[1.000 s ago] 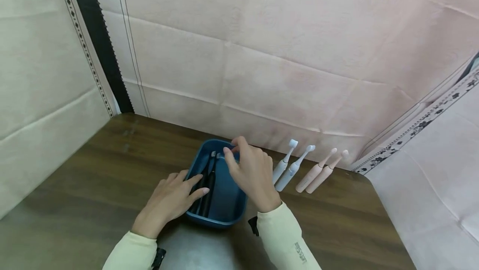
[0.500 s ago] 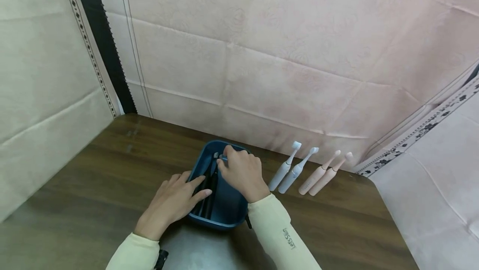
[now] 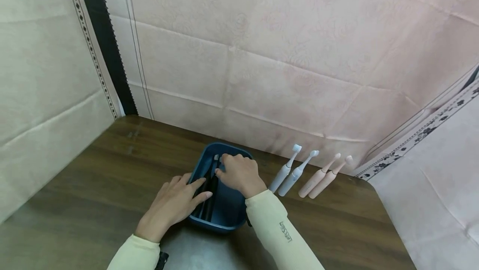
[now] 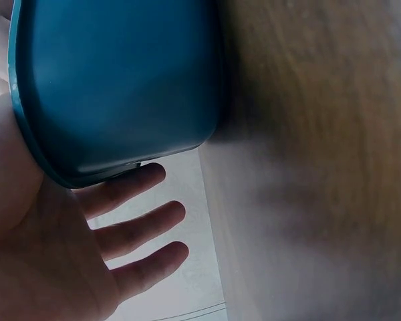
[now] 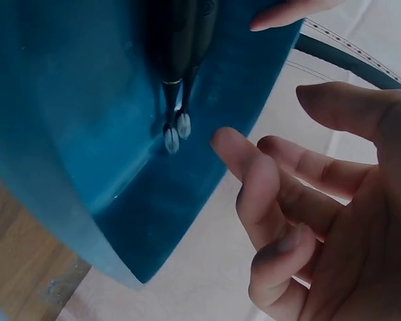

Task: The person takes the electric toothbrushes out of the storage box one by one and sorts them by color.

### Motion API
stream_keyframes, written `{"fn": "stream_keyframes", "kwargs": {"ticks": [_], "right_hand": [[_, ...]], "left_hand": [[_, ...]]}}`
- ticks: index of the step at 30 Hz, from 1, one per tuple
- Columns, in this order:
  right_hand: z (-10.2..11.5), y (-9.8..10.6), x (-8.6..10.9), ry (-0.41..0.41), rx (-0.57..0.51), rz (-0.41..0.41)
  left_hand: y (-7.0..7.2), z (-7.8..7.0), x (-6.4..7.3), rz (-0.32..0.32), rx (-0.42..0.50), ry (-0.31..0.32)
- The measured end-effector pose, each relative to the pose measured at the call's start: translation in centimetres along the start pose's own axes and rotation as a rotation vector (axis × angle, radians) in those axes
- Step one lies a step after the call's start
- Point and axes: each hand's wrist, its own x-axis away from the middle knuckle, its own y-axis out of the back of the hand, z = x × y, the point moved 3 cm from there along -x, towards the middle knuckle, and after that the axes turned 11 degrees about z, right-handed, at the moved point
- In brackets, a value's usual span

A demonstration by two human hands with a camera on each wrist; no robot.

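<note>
Two black electric toothbrushes (image 3: pixel 211 193) lie side by side along the left inside of a blue plastic bin (image 3: pixel 229 205). My left hand (image 3: pixel 168 205) rests across the bin's left rim, with thumb and index finger reaching inside over the brushes. In the left wrist view, the other fingers of the left hand (image 4: pixel 137 231) spread straight along the outside wall. Above the bin's far part is my right hand (image 3: pixel 239 173), close to the brush heads. Its fingers (image 5: pixel 257 194) are loosely bent and hold nothing in the right wrist view, apart from the white bristles (image 5: pixel 172 140).
Right of the bin, a white electric toothbrush (image 3: pixel 280 177), a pale blue one (image 3: pixel 291 181) and two pink ones (image 3: pixel 318 182) lie on the wooden table (image 3: pixel 86 191). Pale cloth (image 3: pixel 187 66) hangs behind the table and on both sides.
My right hand has moved left from the bin's far right rim to a place over its inside, near the black brush heads. The left hand has stayed at the left rim.
</note>
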Motion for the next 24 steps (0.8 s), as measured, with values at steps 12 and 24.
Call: {"fn": "stream_keyframes", "kwargs": {"ticks": [12,24], "right_hand": [[0.9,-0.7,-1.7,-0.018,-0.024,0.075],[1.8,-2.0,-2.9,-0.024,-0.072,0.122]], "left_hand": [[-0.2,0.1,0.2,-0.026,0.004,-0.011],[-0.3,-0.1,0.7,-0.057,0.009,-0.016]]}}
